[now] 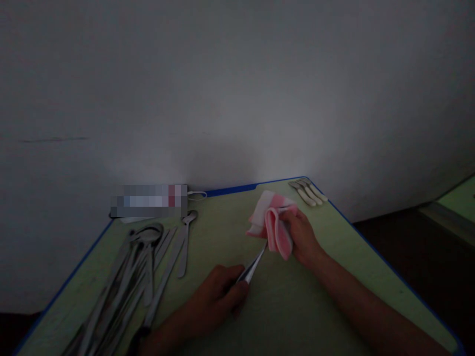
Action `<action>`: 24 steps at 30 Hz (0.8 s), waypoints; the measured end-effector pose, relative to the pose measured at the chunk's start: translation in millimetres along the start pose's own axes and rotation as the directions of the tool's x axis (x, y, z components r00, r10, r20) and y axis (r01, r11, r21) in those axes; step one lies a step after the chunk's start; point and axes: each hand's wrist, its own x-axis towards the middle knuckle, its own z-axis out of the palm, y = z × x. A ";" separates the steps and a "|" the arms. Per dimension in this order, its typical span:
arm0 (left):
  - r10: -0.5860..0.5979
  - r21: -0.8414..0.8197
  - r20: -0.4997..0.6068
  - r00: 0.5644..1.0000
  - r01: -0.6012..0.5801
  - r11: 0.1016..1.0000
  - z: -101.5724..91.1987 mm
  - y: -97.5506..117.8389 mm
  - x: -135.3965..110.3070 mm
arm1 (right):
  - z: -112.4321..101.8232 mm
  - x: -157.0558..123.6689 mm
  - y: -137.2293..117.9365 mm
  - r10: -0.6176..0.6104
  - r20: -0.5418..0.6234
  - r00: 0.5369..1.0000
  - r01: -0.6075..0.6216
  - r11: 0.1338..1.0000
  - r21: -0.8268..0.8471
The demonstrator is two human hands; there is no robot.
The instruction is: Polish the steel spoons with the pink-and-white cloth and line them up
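Observation:
My left hand is closed around the handle of a metal piece of cutlery that points up and to the right. Its far end disappears into a pink and white cloth. My right hand grips that cloth, folded around the utensil's tip. Both hands hover over a light green table with a blue edge. The scene is dim.
Several metal spoons and knives lie heaped at the left of the table. A few utensils with white handles rest at the far right corner. A blurred-out object sits at the back edge against a pale wall.

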 end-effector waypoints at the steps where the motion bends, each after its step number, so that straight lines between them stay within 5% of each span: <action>1: -0.005 0.001 0.004 1.000 0.005 1.000 -0.2 0.4 0.0 | 0.0 -0.1 -0.1 0.007 -0.002 1.000 -0.007 1.000 0.011; 9: -0.006 -0.007 -0.038 0.999 0.006 1.000 -0.5 6.8 0.8 | -1.2 1.4 4.6 -0.001 0.046 0.999 0.002 1.000 -0.020; 17: 0.012 -0.098 -0.018 1.000 -0.013 0.995 3.5 3.5 5.6 | 6.0 -0.4 10.0 0.097 0.177 0.979 -0.137 0.963 0.233; 24: 0.013 -0.102 -0.030 0.999 -0.016 0.995 7.6 0.7 8.4 | 11.3 -8.7 9.4 0.129 0.225 0.966 -0.186 0.949 0.255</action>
